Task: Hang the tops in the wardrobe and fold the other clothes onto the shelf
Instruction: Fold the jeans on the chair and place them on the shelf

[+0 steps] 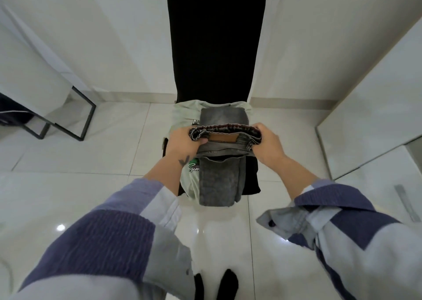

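The person stands facing a black high-backed chair (pixel 215 43) set on a glossy white tiled floor (pixel 91 158). A pair of grey washed jeans (pixel 219 181) is held above the chair seat, folded lengthwise, with the legs hanging over the front edge of the seat. The left hand (pixel 182 139) pinches the left end of the waistband, thumb on the near face and fingers curled behind. The right hand (pixel 269 142) pinches the right end of the waistband in the same manner. Both grips are closed on the denim; the waistband is stretched level between them, and a tan patch shows on it. A further fold of the jeans lies flat on the seat behind the waistband.

Under the jeans, a pale green T-shirt (pixel 182 117) with printed lettering lies on the seat, its lower part drooping off the front edge to the left of the jeans.

Both forearms wear rolled sleeves (pixel 109 235) in grey and purple panels. A small dark mark shows on the left wrist. White cabinet fronts (pixel 374 107) stand at the right. A dark metal frame (pixel 66 119) stands at the left.
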A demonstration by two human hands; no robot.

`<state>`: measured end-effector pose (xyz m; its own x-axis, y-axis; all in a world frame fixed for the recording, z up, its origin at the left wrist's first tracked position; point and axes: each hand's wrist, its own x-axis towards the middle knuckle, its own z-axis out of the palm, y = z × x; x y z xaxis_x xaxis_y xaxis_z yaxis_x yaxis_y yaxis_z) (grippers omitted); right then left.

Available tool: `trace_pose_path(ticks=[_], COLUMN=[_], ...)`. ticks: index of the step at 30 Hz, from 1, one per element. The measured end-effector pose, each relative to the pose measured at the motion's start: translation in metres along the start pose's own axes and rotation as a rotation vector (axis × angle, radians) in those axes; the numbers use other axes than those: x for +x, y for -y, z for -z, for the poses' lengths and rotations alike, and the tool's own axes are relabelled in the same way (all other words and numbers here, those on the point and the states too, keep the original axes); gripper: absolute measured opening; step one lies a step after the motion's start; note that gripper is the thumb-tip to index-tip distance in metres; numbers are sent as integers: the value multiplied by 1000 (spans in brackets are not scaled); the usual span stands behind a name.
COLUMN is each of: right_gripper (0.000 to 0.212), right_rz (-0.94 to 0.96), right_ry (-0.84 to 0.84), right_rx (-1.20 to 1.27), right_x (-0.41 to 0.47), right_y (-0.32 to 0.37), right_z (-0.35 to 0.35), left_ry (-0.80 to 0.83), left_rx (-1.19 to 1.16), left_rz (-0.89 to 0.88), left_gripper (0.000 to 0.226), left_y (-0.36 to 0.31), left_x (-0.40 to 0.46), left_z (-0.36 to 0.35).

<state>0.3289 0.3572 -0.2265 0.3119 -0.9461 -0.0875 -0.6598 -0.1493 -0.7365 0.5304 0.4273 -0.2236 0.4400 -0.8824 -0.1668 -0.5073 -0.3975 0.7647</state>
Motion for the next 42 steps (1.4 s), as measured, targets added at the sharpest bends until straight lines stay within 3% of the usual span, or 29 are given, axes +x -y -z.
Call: trace_pose_path(ticks=[9,13,20,27,32,34,37,42], right_gripper=[40,38,40,55,52,45,38,45], right_rz=[-119,-139,-139,-100,-98,-88,-12,106], right_ry=[19,77,197,504,735,692,491,298], right_rx=[-105,-153,-255,-466,-860,-915,-868,-761], right_x=[-50,-71,-77,-68,-39,-17,24,93], right_y=[-63,-90,-137,-169,-159,-149,-138,-137], right_z=[-56,-82,-133,-150,-137,-131,-128,-138], left_ry=[240,442,462,625,604,548,447,248], left_rx=[181,193,520,847,912,921,930,971], left_rz=[-18,-25,-169,-75,-82,-118,-166,-253], left_gripper=[21,38,53,58,57,53,45,42], left_y=[69,99,128,164,168,167,157,132], left_x=[-28,-34,7,53,57,60,71,114], left_z=[-37,-61,-118,-166,-176,-174,-170,-169])
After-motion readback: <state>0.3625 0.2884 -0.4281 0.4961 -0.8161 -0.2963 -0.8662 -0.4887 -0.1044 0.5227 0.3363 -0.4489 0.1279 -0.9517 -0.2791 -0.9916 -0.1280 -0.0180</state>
